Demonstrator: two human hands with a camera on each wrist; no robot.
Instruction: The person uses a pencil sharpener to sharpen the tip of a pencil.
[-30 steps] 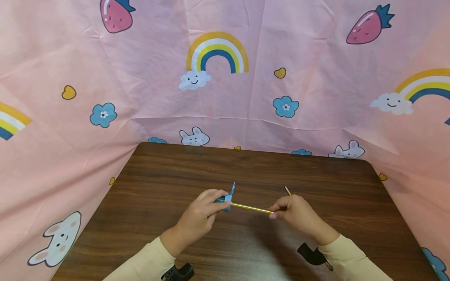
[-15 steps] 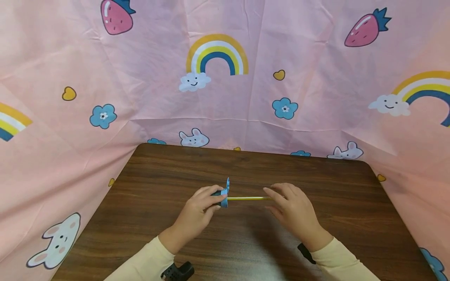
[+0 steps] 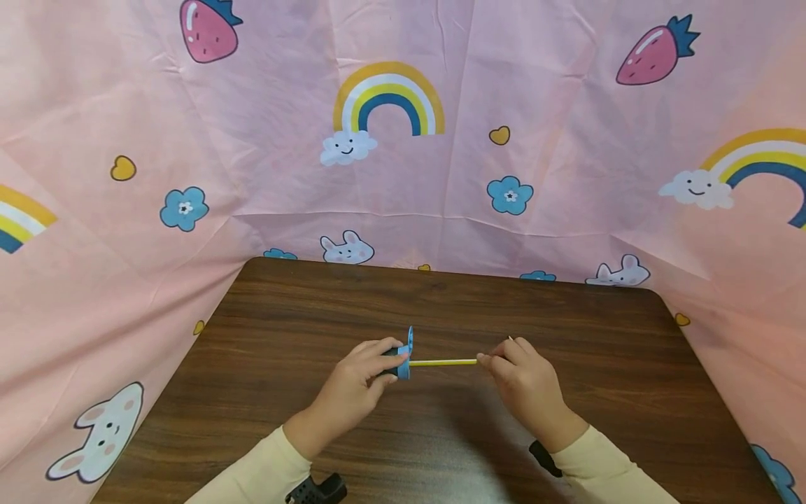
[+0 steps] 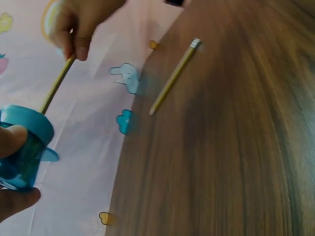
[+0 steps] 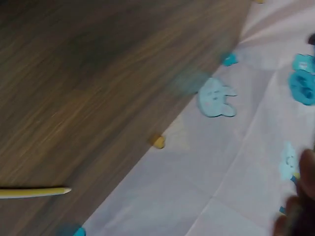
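Observation:
My left hand (image 3: 352, 378) grips a small blue pencil sharpener (image 3: 404, 363) with a see-through body, its flip lid standing up. A yellow pencil (image 3: 443, 362) has one end in the sharpener's mouth and points right. Its other end is pinched between the thumb and fingers of my right hand (image 3: 529, 381). In the left wrist view, my thumb lies across the sharpener's teal collar (image 4: 27, 120), and the pencil (image 4: 56, 87) runs up to my right hand (image 4: 86, 24). Only blurred fingertips of the right hand (image 5: 307, 182) show in the right wrist view.
A second yellow pencil (image 4: 173, 79) lies on the dark wooden table (image 3: 441, 301), beyond my right hand and mostly hidden by it in the head view. A pink printed cloth (image 3: 403, 189) hangs behind and beside the table.
Half a second ago my right fingers were spread around the pencil's end; they pinch it again now. The pencil, slanted one second ago, lies nearly level. My left hand keeps holding the sharpener.

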